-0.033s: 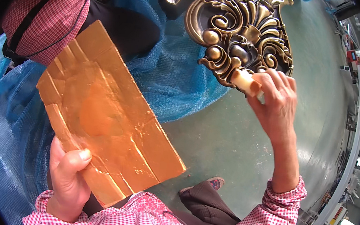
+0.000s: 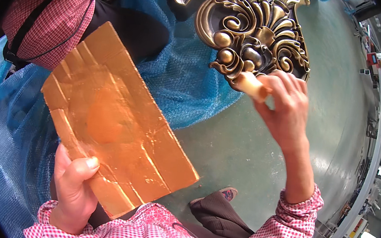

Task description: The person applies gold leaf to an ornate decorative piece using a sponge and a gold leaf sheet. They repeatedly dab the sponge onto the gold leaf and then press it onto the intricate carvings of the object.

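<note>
My left hand (image 2: 75, 186) grips the lower left edge of a creased piece of cardboard (image 2: 158, 150), its thumb on top. Gold-copper colour coats the cardboard, with a duller orange patch of what looks like paint near its middle. Pinched in the fingers of my right hand (image 2: 283, 108) is a small pale sponge-like piece (image 2: 252, 87) with orange-brown ends. It is at the near edge of a dark scrollwork carving (image 2: 263, 33) with bronze-gold raised parts. Whether the piece touches the carving I cannot tell; my fingers and the piece cover part of that edge.
Blue bubble wrap (image 2: 189, 90) spreads beneath the carving and down the left side. Close by at the upper left is another person in a red checked sleeve (image 2: 54, 19) and dark trousers. Green floor (image 2: 224, 151) lies below; shelving with various items (image 2: 379, 70) lines the far right.
My right hand has shifted slightly left with the pale piece, along the carving's near edge. The cardboard in my left hand has moved a little to the right.
</note>
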A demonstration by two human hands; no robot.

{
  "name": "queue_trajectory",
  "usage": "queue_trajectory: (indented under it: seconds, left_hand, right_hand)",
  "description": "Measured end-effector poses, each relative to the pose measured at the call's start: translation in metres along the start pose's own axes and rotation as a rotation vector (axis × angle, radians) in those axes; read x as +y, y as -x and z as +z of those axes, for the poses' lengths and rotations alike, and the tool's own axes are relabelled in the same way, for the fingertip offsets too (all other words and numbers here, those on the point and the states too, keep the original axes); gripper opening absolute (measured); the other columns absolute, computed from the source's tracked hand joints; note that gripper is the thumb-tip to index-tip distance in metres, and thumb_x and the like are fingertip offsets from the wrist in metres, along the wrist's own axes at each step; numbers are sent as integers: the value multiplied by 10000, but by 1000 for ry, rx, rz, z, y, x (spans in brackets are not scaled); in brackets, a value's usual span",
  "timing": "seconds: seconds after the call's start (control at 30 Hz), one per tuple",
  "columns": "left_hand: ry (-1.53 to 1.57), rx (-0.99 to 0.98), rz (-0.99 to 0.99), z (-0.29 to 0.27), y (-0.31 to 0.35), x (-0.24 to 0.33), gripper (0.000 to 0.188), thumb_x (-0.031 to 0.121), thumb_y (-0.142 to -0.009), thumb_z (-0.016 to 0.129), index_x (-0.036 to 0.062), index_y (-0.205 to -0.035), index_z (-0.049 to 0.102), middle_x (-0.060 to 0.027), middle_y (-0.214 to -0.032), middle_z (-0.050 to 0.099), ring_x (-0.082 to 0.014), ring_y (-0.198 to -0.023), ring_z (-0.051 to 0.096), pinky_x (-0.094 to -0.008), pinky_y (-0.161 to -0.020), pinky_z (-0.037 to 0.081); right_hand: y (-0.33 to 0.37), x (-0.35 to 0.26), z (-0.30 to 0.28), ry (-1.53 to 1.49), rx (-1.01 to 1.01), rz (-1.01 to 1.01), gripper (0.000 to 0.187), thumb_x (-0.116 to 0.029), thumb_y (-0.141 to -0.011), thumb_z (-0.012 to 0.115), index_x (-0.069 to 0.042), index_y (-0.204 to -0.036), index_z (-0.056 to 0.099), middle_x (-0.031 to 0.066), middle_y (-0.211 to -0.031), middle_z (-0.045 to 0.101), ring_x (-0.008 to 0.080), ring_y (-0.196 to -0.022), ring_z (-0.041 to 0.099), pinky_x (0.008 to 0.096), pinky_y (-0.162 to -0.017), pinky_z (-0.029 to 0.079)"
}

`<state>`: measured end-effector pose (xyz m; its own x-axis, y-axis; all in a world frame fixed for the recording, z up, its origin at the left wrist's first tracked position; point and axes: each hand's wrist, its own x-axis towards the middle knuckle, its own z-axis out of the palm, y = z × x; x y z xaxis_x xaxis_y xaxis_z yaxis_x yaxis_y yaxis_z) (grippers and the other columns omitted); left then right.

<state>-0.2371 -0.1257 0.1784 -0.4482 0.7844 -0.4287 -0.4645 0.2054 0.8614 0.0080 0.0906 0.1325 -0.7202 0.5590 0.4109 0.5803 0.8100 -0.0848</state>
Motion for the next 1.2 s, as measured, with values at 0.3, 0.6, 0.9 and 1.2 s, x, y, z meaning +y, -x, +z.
queue_trajectory:
  seconds: [0.3,0.6,0.9,1.2]
  left_hand:
    - [-8,-20,2,-7,3,-1,605,161,-767,518,-22,-1319,348,-154,-1229,509,-243,-1113,542,-357,-971,439]
    - [46,39,-7,-7,10,3,598,88,-740,524,-29,-1306,373,-138,-1199,536,-227,-1106,537,-357,-970,414]
    - [-5,1,19,-10,20,5,613,156,-764,534,-27,-1316,341,-162,-1226,502,-247,-1109,541,-364,-972,442]
    - [-43,55,18,-9,23,-2,634,144,-742,524,-24,-1327,350,-148,-1239,504,-236,-1136,514,-362,-985,405]
  right_hand:
    - [-28,4,15,160,74,1,234,-84,-651,717,-126,-836,580,20,-784,586,222,-793,594,362,-747,413]
    - [-33,-6,9,162,-26,-36,248,-166,-628,745,-127,-820,593,19,-824,573,214,-841,573,356,-775,392]
    - [-2,15,-15,185,52,64,259,-128,-630,756,-108,-827,588,35,-847,604,227,-833,581,343,-763,410]
    - [43,17,-14,145,58,189,255,-141,-654,728,-126,-866,587,13,-825,586,223,-839,565,362,-734,395]
